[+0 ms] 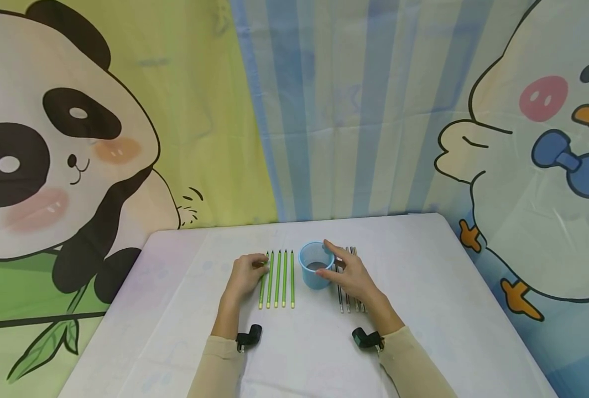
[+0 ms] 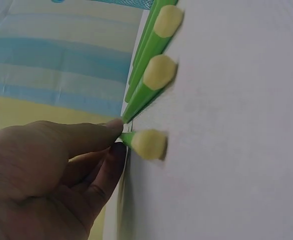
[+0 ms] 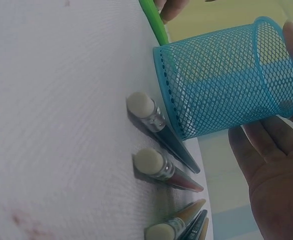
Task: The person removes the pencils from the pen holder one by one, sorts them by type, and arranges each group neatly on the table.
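Note:
My left hand pinches the leftmost green pencil between thumb and fingertips. In the left wrist view, that pencil's pale yellow end points toward the camera, against the white tabletop. Beside it lie several more green pencils, roughly parallel. A light blue mesh pen holder stands upright to their right. My right hand grips it near the rim, thumb on the near side and a finger at the far side. The hand and forearm partly cover several dark pencils with white erasers.
The white table reaches back to a curtain printed with blue stripes. A panda drawing covers the left backdrop, and a white bird the right one. A small black camera sits on the left wrist, another on the right.

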A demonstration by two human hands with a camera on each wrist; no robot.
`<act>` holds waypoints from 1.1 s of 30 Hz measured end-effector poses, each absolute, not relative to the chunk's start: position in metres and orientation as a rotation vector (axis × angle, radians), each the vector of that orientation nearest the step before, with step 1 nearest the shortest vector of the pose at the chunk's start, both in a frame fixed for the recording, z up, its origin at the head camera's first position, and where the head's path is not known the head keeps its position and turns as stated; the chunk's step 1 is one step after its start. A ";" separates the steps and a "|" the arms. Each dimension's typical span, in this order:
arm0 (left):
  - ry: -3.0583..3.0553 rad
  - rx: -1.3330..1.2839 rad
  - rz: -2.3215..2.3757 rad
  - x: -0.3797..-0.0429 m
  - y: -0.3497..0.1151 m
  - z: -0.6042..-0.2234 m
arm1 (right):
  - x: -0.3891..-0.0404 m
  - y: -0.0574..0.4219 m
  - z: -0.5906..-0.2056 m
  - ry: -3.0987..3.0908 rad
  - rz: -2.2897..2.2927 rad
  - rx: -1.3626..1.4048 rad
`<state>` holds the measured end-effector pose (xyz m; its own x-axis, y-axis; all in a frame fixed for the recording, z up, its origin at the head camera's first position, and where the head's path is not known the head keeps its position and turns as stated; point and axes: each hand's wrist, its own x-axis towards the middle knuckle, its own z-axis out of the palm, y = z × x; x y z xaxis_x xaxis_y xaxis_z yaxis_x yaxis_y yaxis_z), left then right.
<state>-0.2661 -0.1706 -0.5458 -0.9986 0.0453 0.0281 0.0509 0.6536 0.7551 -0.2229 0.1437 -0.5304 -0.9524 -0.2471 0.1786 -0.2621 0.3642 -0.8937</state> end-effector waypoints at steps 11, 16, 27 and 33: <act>-2.845 -0.065 -1.286 -0.266 -0.169 -0.545 | -0.223 0.144 -0.530 -2.576 1.708 0.488; -2.847 -0.059 -1.276 -0.265 -0.168 -0.545 | -0.223 0.143 -0.531 -2.574 1.694 0.491; -2.836 -0.013 -1.284 -0.264 -0.165 -0.543 | -0.222 0.144 -0.532 -2.559 1.688 0.507; -2.729 -0.041 -1.329 -0.262 -0.167 -0.531 | -0.223 0.144 -0.533 -2.556 1.690 0.502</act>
